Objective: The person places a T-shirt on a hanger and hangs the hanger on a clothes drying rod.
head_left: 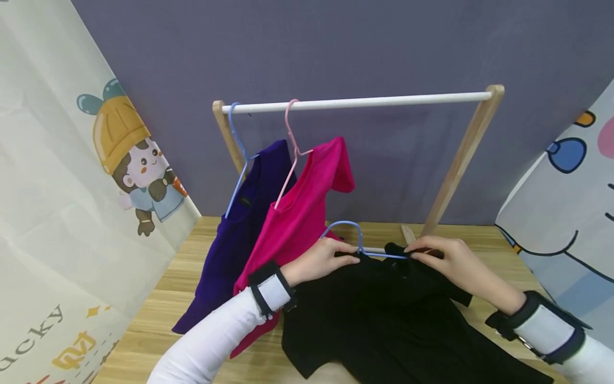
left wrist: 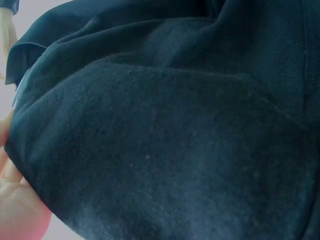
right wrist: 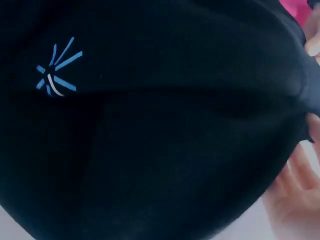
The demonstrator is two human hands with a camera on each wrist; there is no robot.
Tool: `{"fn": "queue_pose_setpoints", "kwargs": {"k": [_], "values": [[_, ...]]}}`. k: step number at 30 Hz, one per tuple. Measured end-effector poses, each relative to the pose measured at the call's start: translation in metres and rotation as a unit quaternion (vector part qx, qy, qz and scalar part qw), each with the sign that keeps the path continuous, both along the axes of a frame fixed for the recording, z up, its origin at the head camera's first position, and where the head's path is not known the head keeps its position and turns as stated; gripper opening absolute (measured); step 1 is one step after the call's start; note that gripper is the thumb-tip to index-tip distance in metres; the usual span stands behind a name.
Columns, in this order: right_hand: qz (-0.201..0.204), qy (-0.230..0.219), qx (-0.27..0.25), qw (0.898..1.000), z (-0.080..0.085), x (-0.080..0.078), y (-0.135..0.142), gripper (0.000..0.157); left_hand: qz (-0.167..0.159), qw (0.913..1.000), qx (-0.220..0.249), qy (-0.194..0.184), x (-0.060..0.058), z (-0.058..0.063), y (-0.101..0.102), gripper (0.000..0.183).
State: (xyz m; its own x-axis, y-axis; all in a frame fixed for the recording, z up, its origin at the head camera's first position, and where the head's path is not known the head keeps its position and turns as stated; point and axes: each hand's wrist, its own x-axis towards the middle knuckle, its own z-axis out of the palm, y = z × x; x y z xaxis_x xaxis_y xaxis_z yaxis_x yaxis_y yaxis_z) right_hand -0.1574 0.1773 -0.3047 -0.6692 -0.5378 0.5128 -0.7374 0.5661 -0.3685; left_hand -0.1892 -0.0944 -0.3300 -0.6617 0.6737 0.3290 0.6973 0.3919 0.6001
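Note:
A black T-shirt (head_left: 374, 314) is spread toward the front in the head view, its collar lifted between both hands. From its neck opening rises the hook of a blue clothes hanger (head_left: 384, 255), whose arms go into the shirt. My left hand (head_left: 322, 261) pinches the shirt by the collar, beside the hanger's hook. On the other side of the neck, my right hand (head_left: 446, 261) pinches the collar close to the hanger's arm. Black cloth fills most of both wrist views; a blue print (right wrist: 62, 85) shows in the right one.
Behind the shirt stands a rack with a white rail (head_left: 384, 101) and wooden legs (head_left: 460, 160). On its left part hang a purple shirt (head_left: 240, 229) on a blue hanger and a pink shirt (head_left: 297, 218) on a pink hanger. Below is a wood-grain tabletop (head_left: 158, 314).

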Motion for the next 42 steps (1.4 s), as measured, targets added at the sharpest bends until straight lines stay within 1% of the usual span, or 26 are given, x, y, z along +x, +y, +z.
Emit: {"fn": "queue_pose_setpoints", "kwargs": {"k": [2, 4, 8, 11, 15, 19, 21, 22, 23, 24, 26, 27, 29, 31, 33, 35, 36, 38, 39, 41, 42], "values": [[-0.001, -0.031, 0.007, 0.999, -0.002, 0.0, 0.0, 0.031, -0.002, 1.0, -0.005, -0.003, 0.0, 0.0, 0.001, 0.027], [-0.015, -0.077, 0.022, 0.997, -0.001, 0.002, 0.001, 0.031, -0.003, 1.0, -0.008, 0.0, 0.001, 0.0, 0.001, 0.028], [-0.048, -0.169, 0.067, 0.982, -0.001, 0.005, 0.004, 0.035, -0.005, 0.9998, -0.017, -0.002, 0.001, 0.001, 0.002, 0.027], [-0.056, -0.206, 0.081, 0.974, -0.004, 0.008, 0.006, 0.039, -0.01, 0.9995, -0.028, -0.013, 0.001, 0.002, 0.003, 0.027], [-0.063, -0.219, 0.062, 0.972, -0.007, 0.011, 0.011, 0.036, -0.018, 0.9989, -0.036, -0.025, 0.0, 0.001, 0.001, 0.025], [-0.068, -0.222, 0.042, 0.972, -0.003, 0.012, 0.018, 0.026, -0.028, 0.9983, -0.042, -0.031, -0.002, -0.001, -0.005, 0.024], [-0.06, -0.219, 0.042, 0.973, -0.002, 0.012, 0.021, 0.018, -0.032, 0.998, -0.045, -0.031, -0.003, -0.001, -0.007, 0.024], [-0.056, -0.218, 0.046, 0.973, -0.002, 0.013, 0.023, 0.017, -0.034, 0.9979, -0.046, -0.031, -0.003, -0.001, -0.008, 0.024], [-0.049, -0.211, 0.053, 0.975, -0.002, 0.013, 0.025, 0.016, -0.037, 0.9977, -0.047, -0.031, -0.003, -0.002, -0.009, 0.025], [-0.031, -0.205, 0.057, 0.977, -0.002, 0.013, 0.027, 0.013, -0.04, 0.9976, -0.048, -0.03, -0.004, -0.001, -0.01, 0.025], [0.012, -0.212, 0.076, 0.974, -0.001, 0.013, 0.032, 0.009, -0.044, 0.9973, -0.051, -0.03, -0.004, -0.002, -0.011, 0.025], [0.039, -0.228, 0.086, 0.969, 0.0, 0.014, 0.035, 0.008, -0.046, 0.9971, -0.054, -0.029, -0.005, -0.002, -0.011, 0.025], [0.098, -0.27, 0.106, 0.952, 0.002, 0.016, 0.039, 0.006, -0.051, 0.9965, -0.06, -0.029, -0.005, -0.002, -0.012, 0.025], [0.152, -0.337, 0.118, 0.922, 0.003, 0.02, 0.041, 0.004, -0.058, 0.9955, -0.068, -0.029, -0.006, -0.003, -0.012, 0.024], [0.2, -0.397, 0.119, 0.888, 0.002, 0.024, 0.041, 0.004, -0.07, 0.994, -0.078, -0.032, -0.006, -0.004, -0.012, 0.023], [0.235, -0.428, 0.119, 0.864, 0.002, 0.028, 0.041, 0.008, -0.081, 0.9924, -0.086, -0.036, -0.007, -0.006, -0.012, 0.021], [0.249, -0.443, 0.116, 0.853, 0.002, 0.03, 0.041, 0.013, -0.084, 0.9918, -0.089, -0.038, -0.007, -0.006, -0.012, 0.021], [0.266, -0.46, 0.112, 0.84, 0.003, 0.033, 0.04, 0.02, -0.085, 0.9916, -0.089, -0.04, -0.008, -0.007, -0.012, 0.019], [0.273, -0.463, 0.109, 0.836, 0.004, 0.035, 0.04, 0.022, -0.081, 0.9922, -0.085, -0.04, -0.008, -0.007, -0.012, 0.018], [0.287, -0.477, 0.099, 0.825, 0.007, 0.036, 0.039, 0.025, -0.068, 0.9944, -0.074, -0.034, -0.009, -0.007, -0.012, 0.016], [0.3, -0.485, 0.089, 0.817, 0.008, 0.037, 0.038, 0.027, -0.06, 0.9956, -0.066, -0.028, -0.01, -0.007, -0.013, 0.015]]}}
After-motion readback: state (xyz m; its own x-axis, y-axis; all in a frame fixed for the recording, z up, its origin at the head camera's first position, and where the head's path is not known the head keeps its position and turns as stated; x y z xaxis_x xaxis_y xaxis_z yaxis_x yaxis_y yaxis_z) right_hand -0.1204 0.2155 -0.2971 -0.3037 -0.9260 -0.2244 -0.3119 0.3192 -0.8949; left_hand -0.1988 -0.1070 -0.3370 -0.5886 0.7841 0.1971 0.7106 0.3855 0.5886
